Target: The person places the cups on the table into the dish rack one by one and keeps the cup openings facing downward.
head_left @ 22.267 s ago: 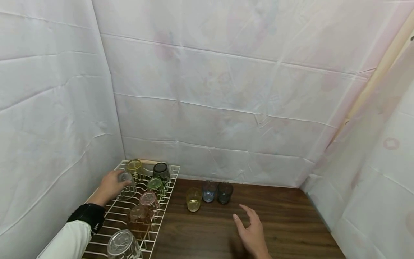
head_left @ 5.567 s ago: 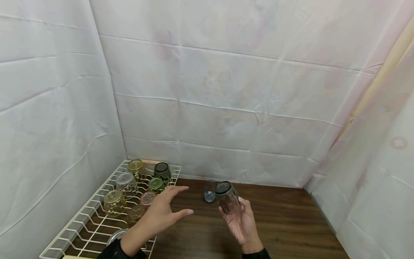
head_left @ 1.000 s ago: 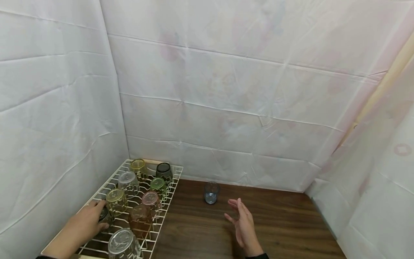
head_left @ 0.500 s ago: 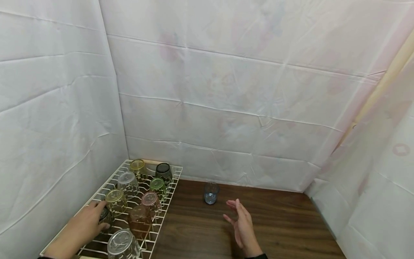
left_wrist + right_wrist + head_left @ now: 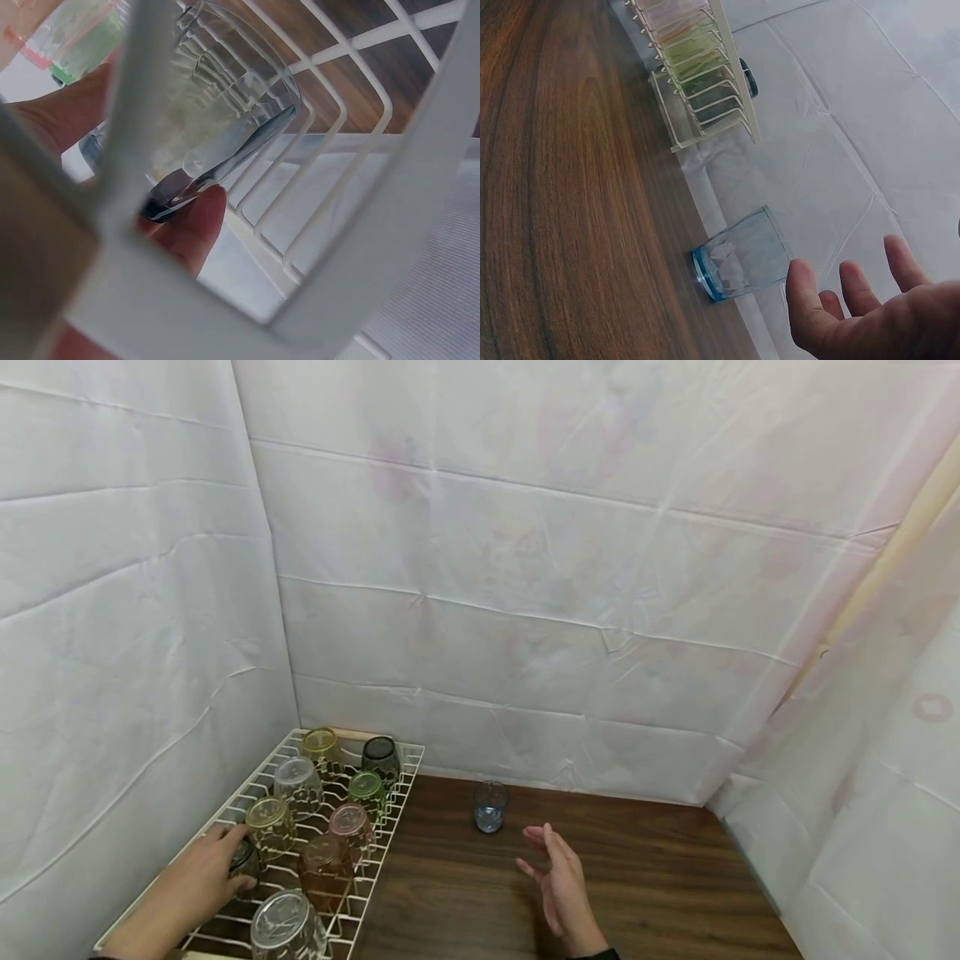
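My left hand (image 5: pixel 197 878) grips a dark grey glass (image 5: pixel 244 858), bottom up, at the left side of the white wire rack (image 5: pixel 225 814). Fingers and thumb close round the glass in the left wrist view, where the clear-looking wall of this glass (image 5: pixel 232 82) lies near the rack wires. On the brown wooden table, a light blue glass (image 5: pixel 489 812) stands upright near the back wall. My right hand (image 5: pixel 564 887) hovers to the right of the blue glass and in front of it, holding nothing. Its fingers are loosely bent in the right wrist view, apart from the glass by an unclear distance.
Several upturned glasses stand in the rack: yellow (image 5: pixel 321 752), clear (image 5: pixel 296 781), pale yellow (image 5: pixel 270 827), dark (image 5: pixel 381 758), green (image 5: pixel 366 793), pink (image 5: pixel 351 827), amber (image 5: pixel 326 870) and clear (image 5: pixel 285 927). White sheets (image 5: pixel 487 610) enclose the table (image 5: pixel 660 877).
Earlier my right hand held the dark glass upturned over the table; now my left hand has it in the rack. A yellow glass went from table to rack. Both hands stay nearly still over the last second.
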`<state>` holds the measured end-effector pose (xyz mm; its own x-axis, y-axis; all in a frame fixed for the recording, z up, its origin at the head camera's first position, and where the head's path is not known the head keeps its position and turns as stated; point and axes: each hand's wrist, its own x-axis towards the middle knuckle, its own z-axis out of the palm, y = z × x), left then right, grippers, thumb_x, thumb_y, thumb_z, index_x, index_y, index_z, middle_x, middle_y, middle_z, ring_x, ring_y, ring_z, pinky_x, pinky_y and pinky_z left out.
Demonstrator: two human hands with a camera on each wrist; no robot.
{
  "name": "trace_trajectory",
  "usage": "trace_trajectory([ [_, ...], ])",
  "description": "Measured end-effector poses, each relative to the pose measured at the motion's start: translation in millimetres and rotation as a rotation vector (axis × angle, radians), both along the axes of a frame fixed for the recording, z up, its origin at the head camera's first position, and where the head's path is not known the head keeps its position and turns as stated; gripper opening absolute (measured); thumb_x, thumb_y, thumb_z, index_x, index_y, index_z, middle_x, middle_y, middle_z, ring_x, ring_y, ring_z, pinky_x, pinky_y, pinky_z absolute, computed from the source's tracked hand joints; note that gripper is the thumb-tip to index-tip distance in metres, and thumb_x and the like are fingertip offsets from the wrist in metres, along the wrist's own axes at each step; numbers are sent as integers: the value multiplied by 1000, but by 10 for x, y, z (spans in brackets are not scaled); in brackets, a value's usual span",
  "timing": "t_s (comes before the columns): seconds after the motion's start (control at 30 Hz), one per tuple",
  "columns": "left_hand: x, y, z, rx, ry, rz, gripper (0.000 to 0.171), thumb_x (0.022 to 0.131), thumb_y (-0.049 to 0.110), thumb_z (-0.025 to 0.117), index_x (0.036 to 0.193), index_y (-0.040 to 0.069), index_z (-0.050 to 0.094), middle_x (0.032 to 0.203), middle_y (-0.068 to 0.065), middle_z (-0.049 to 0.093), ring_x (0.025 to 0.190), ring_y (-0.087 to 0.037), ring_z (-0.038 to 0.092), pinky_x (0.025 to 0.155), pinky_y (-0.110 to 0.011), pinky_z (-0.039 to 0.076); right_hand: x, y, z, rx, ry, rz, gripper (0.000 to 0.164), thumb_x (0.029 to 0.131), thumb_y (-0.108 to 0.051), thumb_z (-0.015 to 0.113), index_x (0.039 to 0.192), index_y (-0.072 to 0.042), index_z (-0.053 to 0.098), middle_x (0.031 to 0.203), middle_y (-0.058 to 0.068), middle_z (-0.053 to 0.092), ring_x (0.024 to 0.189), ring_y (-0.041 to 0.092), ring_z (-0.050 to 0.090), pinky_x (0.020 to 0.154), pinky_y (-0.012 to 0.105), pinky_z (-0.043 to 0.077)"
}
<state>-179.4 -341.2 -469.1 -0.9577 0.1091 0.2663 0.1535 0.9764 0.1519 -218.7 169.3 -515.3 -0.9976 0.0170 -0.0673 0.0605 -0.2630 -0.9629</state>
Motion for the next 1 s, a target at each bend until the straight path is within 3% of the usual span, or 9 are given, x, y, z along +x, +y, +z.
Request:
trace_trajectory([
  [0.4, 22, -3, -4, -12, 17, -12, 81, 66, 25, 100, 128, -12, 62, 106, -25, 66, 90, -43, 70, 82, -60, 59, -9, -43, -6, 11, -12, -3, 48, 114, -45, 48, 129, -4, 67, 131, 2, 66, 125, 15, 56, 106, 46, 58],
  [0.77, 28, -21, -4, -18, -19, 5, 82, 68, 28, 99, 131, -10, 62, 109, -25, 67, 93, -44, 70, 82, -61, 59, -26, -133, -5, 57, -14, -12, 41, 113, -40, 52, 126, -3, 67, 131, 3, 67, 127, 17, 56, 104, 44, 58],
  [0.87, 21, -31, 15, -12, -53, 19, 84, 70, 32, 99, 134, -8, 61, 113, -26, 66, 97, -47, 70, 81, -63, 59, -88, -165, 5, 109, 4, -29, 43, 113, -38, 55, 129, 1, 64, 137, 12, 65, 128, 19, 58, 104, 45, 59],
  [1.0, 30, -43, 42, 5, -72, 32, 85, 72, 35, 97, 136, -6, 61, 119, -29, 66, 103, -52, 68, 81, -65, 58, -233, -196, 25, 285, 60, -47, 49, 110, -39, 60, 134, 4, 63, 140, 19, 65, 125, 21, 63, 102, 42, 61],
])
